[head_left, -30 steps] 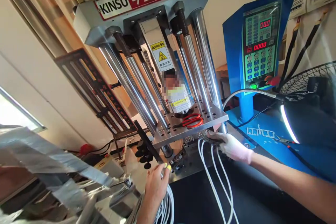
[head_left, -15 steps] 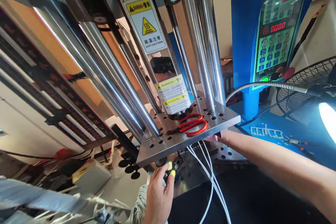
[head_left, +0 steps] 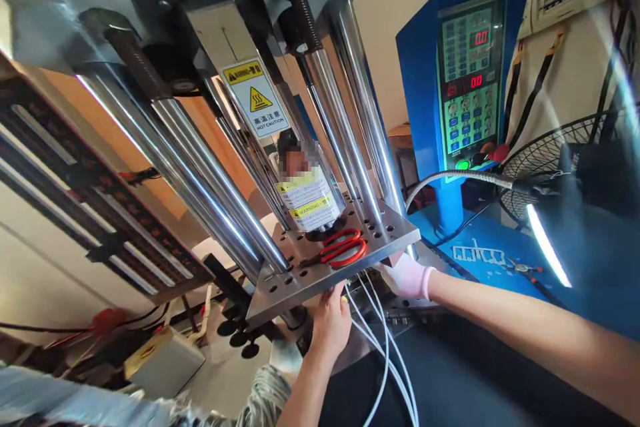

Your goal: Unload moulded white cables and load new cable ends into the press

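My left hand point(head_left: 331, 320) reaches up under the front edge of the perforated steel plate point(head_left: 280, 283) of the press; its fingertips are hidden there. My right hand point(head_left: 407, 275), in a pink glove, is under the plate's right corner. Three white cables point(head_left: 385, 353) rise from below to the gloved fingers, whose tips the plate hides. Red-handled scissors point(head_left: 344, 248) lie on top of the plate, beside a cylinder with yellow warning labels point(head_left: 307, 197).
Chrome columns point(head_left: 350, 100) rise from the plate to the machine head. A blue control panel point(head_left: 465, 80) stands at the right, with a gooseneck lamp point(head_left: 547, 243) and a fan point(head_left: 550, 153) next to it. Black knobs point(head_left: 235, 333) and a small box point(head_left: 163, 363) lie lower left.
My left hand has risen from below the plate's edge to under it. The gloved right hand has come back into sight at the plate's corner. The view has pulled back from the press.
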Available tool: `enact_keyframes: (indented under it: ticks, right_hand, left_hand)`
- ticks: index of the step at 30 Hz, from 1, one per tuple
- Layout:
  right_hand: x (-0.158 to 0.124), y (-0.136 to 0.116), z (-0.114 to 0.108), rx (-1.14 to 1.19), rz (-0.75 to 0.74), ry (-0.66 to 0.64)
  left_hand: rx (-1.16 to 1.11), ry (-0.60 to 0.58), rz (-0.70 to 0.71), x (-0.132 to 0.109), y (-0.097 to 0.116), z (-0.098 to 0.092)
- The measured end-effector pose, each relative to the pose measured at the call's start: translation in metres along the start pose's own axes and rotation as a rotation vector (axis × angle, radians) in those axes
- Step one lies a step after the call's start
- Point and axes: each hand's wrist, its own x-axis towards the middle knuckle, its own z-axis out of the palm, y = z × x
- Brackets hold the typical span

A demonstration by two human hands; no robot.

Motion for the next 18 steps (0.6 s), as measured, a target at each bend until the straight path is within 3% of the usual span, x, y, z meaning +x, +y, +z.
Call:
enact_keyframes:
  ticks: [2, 5, 10, 15, 16, 18]
  right_hand:
    - [-0.016, -0.007, -0.002, -0.041, -0.191, -0.001]
    - [-0.015, -0.016, 0.019, -0.003, -0.35, 0.12]
    - [0.012, -0.019, 0.046, 0.066, -0.232, 0.157]
    - [0.0, -0.009, 0.035, 0.257, -0.307, 0.125]
    - [-0.003, -0.009, 0.032, 0.322, -0.287, 0.146]
    - [-0.005, -0.012, 0.029, 0.498, -0.104, 0.241]
  left_hand:
    - [0.01, -0.007, -0.004, -0.002, -0.001, -0.001]
    - [-0.023, -0.02, -0.006, -0.004, -0.009, 0.0]
    - [0.001, 0.041, 0.125, -0.002, -0.014, 0.002]
    - [0.099, 0.039, 0.052, -0.008, -0.005, 0.002]
    - [0.125, 0.029, 0.034, -0.009, -0.004, 0.004]
    - [0.179, 0.02, 0.007, -0.01, -0.004, 0.009]
